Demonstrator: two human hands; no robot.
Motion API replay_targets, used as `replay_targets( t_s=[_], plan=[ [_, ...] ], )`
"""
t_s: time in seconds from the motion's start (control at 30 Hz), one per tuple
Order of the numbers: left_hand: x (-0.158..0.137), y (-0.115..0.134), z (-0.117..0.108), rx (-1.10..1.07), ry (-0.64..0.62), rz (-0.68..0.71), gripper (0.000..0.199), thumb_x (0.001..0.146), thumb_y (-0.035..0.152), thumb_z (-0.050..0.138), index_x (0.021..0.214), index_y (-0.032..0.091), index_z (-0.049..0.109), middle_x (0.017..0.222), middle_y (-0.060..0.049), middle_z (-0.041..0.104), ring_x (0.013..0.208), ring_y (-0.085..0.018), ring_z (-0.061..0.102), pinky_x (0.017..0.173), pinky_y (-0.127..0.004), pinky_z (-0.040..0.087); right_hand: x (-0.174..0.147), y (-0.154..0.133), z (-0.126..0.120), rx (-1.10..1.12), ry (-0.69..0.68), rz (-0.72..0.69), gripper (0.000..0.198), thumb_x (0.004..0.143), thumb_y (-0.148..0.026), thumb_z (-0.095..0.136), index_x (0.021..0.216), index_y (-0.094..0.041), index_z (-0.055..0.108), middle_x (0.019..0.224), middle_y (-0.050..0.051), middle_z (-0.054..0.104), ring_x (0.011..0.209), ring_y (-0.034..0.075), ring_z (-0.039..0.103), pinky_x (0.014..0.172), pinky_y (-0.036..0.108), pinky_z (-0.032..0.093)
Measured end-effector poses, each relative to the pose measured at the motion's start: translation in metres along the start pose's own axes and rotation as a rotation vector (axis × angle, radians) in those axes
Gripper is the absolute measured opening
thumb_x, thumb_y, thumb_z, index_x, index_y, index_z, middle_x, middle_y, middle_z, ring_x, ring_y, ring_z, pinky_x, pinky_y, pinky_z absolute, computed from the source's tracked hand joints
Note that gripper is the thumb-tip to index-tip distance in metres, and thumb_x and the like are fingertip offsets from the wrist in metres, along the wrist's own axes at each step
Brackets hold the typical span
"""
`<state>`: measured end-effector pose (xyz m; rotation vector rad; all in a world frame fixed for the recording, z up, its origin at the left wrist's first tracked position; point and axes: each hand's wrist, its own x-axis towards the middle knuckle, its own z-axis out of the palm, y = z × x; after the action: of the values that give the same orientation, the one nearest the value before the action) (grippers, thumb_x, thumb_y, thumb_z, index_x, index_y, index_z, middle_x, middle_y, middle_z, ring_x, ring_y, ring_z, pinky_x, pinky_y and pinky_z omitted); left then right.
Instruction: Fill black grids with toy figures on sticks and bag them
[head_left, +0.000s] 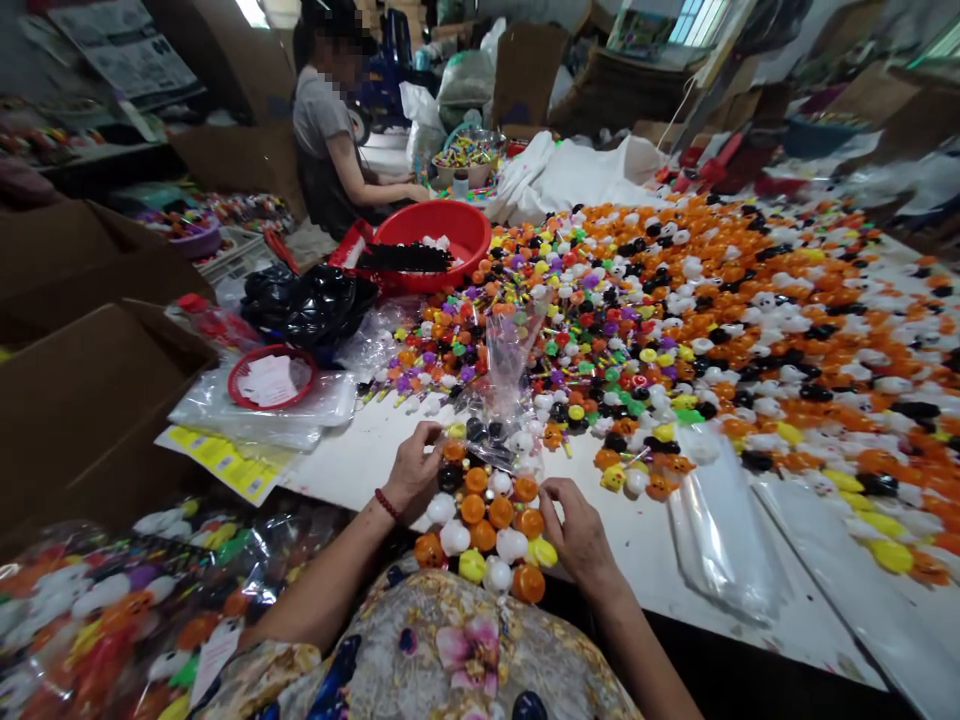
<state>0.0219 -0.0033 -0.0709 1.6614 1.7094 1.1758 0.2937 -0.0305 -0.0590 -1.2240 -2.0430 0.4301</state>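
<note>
Item: clear plastic bag point(491, 452) with small orange, white, black and yellow plastic toys point(474, 510), white worktop's point(637, 532) near edge | Left hand point(411, 468): fingers curled, bag's left side, grip cannot be told | Right hand point(576, 530): narrow, right side, grip unclear | Progress: apparently filled, closure not evident; multicoloured loose toy heap point(712, 285) remains towards far edge

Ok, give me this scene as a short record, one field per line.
Left hand: at the left edge of the near toys, grip unclear
Right hand: at their right edge, grip unclear
Near toys: orange, white, yellow and black, between the hands
Clear bag: at their far end; how many are inside is unclear
Beyond: large mixed-colour pile
Left side: red basket holding white slips
Right side: flat plastic bags
Co-worker: past the red tub, grey top
</note>
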Motion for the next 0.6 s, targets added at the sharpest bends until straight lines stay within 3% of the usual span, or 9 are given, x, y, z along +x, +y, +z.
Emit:
replay_targets(
  t_s=[0.17, 0.33, 0.43, 0.6],
  plan=[
    [0.001, 0.007, 0.005, 0.039, -0.111, -0.117, 0.020, 0.077, 0.039, 0.042, 0.065, 0.022, 0.043, 0.060, 0.002, 0.052, 0.060, -0.014, 0.050, 0.059, -0.026, 0.044, -0.002, 0.001, 0.001, 0.086, -0.015, 0.118, 0.017, 0.093, -0.028, 0.043, 0.093, -0.019, 0.057, 0.087, 0.007, 0.063, 0.081, 0.017, 0.062, 0.075, 0.029, 0.053],
    [0.005, -0.003, 0.012, -0.033, -0.124, -0.072, 0.026, 0.073, 0.046, 0.045, 0.062, 0.023, 0.049, 0.068, -0.003, 0.062, 0.066, -0.019, 0.057, 0.064, -0.030, 0.049, -0.004, 0.010, 0.018, 0.097, 0.045, 0.131, 0.022, 0.085, -0.015, 0.045, 0.103, -0.018, 0.057, 0.095, 0.008, 0.064, 0.088, 0.017, 0.061, 0.078, 0.028, 0.052],
    [0.011, -0.003, 0.017, -0.042, -0.111, -0.157, 0.028, 0.070, 0.049, 0.045, 0.058, 0.024, 0.046, 0.059, -0.001, 0.061, 0.062, -0.019, 0.056, 0.059, -0.029, 0.048, 0.000, 0.017, 0.029, 0.114, 0.025, 0.244, 0.028, 0.081, -0.011, 0.048, 0.106, -0.018, 0.058, 0.098, 0.008, 0.066, 0.088, 0.018, 0.062, 0.078, 0.028, 0.051],
    [0.018, 0.007, 0.021, -0.089, -0.110, -0.270, 0.028, 0.066, 0.052, 0.047, 0.060, 0.024, 0.047, 0.059, -0.001, 0.064, 0.061, -0.021, 0.058, 0.057, -0.030, 0.049, 0.009, 0.014, 0.038, 0.153, -0.046, 0.393, 0.014, 0.084, -0.016, 0.048, 0.091, -0.018, 0.060, 0.085, 0.004, 0.067, 0.077, 0.017, 0.060, 0.071, 0.025, 0.047]
  ],
)
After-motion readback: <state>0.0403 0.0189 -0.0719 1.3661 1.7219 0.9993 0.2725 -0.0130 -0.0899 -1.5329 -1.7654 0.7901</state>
